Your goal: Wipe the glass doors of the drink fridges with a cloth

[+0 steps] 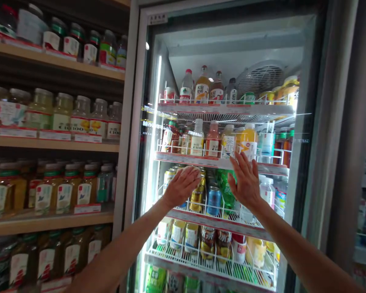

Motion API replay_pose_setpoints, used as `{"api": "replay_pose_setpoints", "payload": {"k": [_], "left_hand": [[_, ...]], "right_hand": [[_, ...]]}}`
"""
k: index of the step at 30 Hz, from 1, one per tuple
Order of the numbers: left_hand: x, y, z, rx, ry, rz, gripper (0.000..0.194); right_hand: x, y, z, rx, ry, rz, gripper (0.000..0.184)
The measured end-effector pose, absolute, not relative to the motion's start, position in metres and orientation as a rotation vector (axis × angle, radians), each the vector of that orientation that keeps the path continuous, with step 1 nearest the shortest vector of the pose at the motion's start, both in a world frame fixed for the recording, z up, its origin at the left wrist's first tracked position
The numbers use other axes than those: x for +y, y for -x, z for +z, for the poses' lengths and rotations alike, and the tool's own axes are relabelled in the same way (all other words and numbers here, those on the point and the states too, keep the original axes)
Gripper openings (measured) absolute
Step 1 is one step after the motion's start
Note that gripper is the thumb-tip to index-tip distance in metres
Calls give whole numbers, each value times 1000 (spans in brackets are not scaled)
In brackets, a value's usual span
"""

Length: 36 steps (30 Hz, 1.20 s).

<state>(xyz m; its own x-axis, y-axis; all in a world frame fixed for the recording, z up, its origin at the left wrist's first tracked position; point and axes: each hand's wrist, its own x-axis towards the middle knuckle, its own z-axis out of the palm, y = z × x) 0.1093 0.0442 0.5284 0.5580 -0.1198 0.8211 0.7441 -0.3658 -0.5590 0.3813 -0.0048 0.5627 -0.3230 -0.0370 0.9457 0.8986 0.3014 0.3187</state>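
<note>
Both arms reach up in front of the glass door (295, 162) of a lit drinks fridge. My left hand (183, 185) is laid out flat, fingers together and pointing right, in front of the shelf with gold cans (198, 195). A pale patch shows at its fingertips; I cannot make out what it is. My right hand (245, 179) is raised with the fingers apart and nothing in it, in front of a green bottle (226, 185) and below an orange juice bottle (249, 140). Whether either palm touches the glass cannot be told.
Inside the fridge, wire-fronted shelves (201, 159) hold several rows of bottles and cans, among them a blue can (214, 200). To the left, wooden shelves (55, 142) carry more bottled drinks. A metal door frame (338, 134) stands at the right, with another fridge beyond it.
</note>
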Motion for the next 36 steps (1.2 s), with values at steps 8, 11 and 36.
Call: {"api": "replay_pose_setpoints", "payload": {"k": [8, 11, 36], "left_hand": [[47, -109, 498, -872, 1357, -1521, 44], [41, -131, 481, -708, 1652, -1197, 42], [12, -295, 436, -320, 1813, -856, 43]], "right_hand": [[-8, -401, 545, -1625, 832, -1168, 66], [-10, -404, 537, -1658, 828, -1148, 66], [-49, -516, 486, -1710, 895, -1173, 66]]}}
